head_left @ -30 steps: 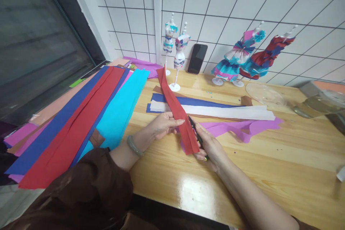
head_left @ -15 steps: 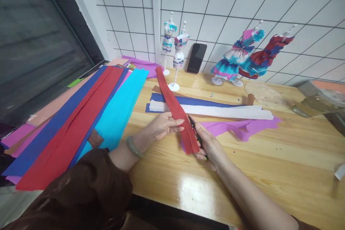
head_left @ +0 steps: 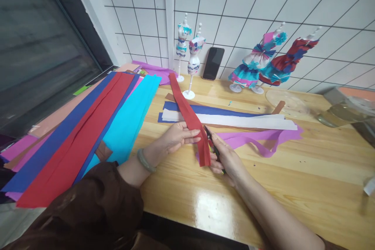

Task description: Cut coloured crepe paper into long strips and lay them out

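My left hand (head_left: 183, 138) pinches a long red crepe paper strip (head_left: 186, 108) between thumb and fingers, near its lower part. The strip slants from the back of the table down toward me. My right hand (head_left: 227, 154) is closed around dark-handled scissors (head_left: 215, 149), which lie along the strip's right edge; their blades are partly hidden. Beneath the red strip, white (head_left: 240, 120) and blue paper strips (head_left: 181, 106) lie across the table. A purple strip (head_left: 265, 150) curls just beyond my right hand.
Wide red (head_left: 84, 136) and turquoise paper sheets (head_left: 129, 113) are piled at the left. Along the tiled wall stand two small mannequins (head_left: 193, 62), a phone (head_left: 213, 63) and two dressed mannequins (head_left: 254, 64). A clear container (head_left: 340, 113) sits at the right.
The red strip's lower end has narrowed and shifted slightly left, away from the scissors. The purple strip's loop and the brown strip's end at the right have moved. Both hands stay nearly in place.
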A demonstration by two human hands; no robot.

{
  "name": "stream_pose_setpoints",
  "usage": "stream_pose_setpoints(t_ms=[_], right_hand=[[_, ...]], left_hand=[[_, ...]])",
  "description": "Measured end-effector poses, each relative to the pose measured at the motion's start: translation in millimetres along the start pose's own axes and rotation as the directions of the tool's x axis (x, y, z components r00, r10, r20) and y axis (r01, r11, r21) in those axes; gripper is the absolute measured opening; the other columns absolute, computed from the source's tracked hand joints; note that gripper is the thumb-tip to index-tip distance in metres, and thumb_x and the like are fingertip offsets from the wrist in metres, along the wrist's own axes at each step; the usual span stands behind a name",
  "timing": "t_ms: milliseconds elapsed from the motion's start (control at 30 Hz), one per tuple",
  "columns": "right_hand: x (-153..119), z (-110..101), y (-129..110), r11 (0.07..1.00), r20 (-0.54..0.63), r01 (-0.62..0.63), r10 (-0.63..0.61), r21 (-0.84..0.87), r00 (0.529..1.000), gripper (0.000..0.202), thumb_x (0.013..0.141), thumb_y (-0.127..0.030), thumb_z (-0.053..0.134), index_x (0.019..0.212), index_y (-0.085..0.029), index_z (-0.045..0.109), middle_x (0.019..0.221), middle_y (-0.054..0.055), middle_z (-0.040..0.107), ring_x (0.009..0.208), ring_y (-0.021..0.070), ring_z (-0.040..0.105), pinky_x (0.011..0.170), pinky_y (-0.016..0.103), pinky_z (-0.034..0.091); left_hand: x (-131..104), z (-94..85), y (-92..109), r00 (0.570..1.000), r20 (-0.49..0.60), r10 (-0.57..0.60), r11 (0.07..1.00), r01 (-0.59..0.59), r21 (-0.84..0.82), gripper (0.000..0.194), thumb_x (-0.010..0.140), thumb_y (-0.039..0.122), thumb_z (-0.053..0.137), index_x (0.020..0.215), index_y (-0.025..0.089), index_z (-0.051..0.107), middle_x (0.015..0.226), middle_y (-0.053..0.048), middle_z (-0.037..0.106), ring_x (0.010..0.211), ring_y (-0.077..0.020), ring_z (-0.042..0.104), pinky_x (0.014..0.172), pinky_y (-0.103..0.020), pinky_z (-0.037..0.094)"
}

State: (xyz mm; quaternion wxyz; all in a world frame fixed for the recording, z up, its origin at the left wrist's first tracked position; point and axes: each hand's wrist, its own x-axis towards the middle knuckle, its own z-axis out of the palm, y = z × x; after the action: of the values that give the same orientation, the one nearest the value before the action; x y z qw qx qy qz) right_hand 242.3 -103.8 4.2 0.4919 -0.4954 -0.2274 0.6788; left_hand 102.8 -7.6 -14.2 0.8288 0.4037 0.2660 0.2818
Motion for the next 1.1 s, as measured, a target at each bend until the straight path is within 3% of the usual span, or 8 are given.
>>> stream_pose_setpoints(t_ms=[400, 767, 1100], right_hand=[[-1.2, -0.6, -0.7, 1.0, -0.012, 0.002, -0.002, -0.002, 1.0, 0.061, 0.081, -0.052, 0.052, 0.136, -0.034, 0.035, 0.047, -0.011, 0.027, 0.032, 0.0019, 0.014, 0.029, 0.011, 0.015], [4.6, -5.7, 3.5, 0.999, 0.028, -0.022, 0.021, 0.05, 0.999, 0.041, 0.082, -0.053, 0.049, 0.115, -0.028, 0.051, 0.047, -0.011, 0.031, 0.032, 0.0017, 0.014, 0.028, 0.011, 0.015], [1.7, -3.6, 2.7, 0.999, 0.002, -0.012, 0.012, 0.039, 1.0, 0.042, 0.082, -0.052, 0.05, 0.117, -0.028, 0.05, 0.047, -0.011, 0.028, 0.032, 0.0017, 0.014, 0.029, 0.011, 0.015]], left_hand=[[0.0, 1.1, -3.0, 1.0, 0.009, -0.013, 1.0, 0.013, -0.018, 0.027, 0.069, 0.016, 0.072, 0.094, 0.012, 0.065, 0.096, -0.008, 0.065, 0.083, -0.0127, 0.061, 0.079, -0.027, 0.051], [-2.1, 4.2, -3.3, 0.999, 0.022, -0.043, 0.999, 0.043, 0.001, 0.028, 0.066, 0.017, 0.074, 0.092, 0.011, 0.065, 0.097, -0.009, 0.065, 0.085, -0.0145, 0.062, 0.078, -0.028, 0.051], [-1.2, 4.0, -4.5, 0.998, 0.022, -0.057, 0.998, 0.058, -0.011, 0.027, 0.066, 0.017, 0.074, 0.091, 0.012, 0.065, 0.094, -0.007, 0.065, 0.085, -0.0136, 0.061, 0.078, -0.027, 0.051]])
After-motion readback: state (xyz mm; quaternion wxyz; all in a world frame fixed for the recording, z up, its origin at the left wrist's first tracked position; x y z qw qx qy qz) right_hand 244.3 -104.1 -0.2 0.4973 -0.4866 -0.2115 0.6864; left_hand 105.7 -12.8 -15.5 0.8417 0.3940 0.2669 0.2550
